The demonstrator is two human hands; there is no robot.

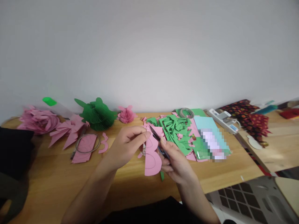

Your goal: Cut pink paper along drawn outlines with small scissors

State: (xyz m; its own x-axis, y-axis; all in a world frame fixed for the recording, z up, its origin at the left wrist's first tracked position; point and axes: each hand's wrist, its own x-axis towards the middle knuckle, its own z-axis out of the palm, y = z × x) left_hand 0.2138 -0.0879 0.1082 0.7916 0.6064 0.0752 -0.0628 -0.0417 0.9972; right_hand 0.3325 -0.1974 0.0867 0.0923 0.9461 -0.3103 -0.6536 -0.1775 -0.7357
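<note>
Between the fingers of my left hand (pixel 132 144) is the upper part of a pink paper cut-out (pixel 153 161) with a scalloped right edge and curved pencil lines. It hangs down over the table. My right hand (pixel 176 160) is closed around dark-handled scissors (pixel 158 140), their blades pointing up and left beside the top of the paper. Whether the blades touch the paper I cannot tell. Just behind my hands lies a heap of green paper scraps (pixel 176 132) mixed with pink pieces.
Pink folded paper shapes (pixel 67 130), a green honeycomb paper piece (pixel 99 115) and a small pink one (pixel 126 115) stand at the back left. A ring (pixel 78 150) lies on pink sheets. Tape (pixel 187 112), light blue paper (pixel 205 123) and a power strip (pixel 223 120) are at right.
</note>
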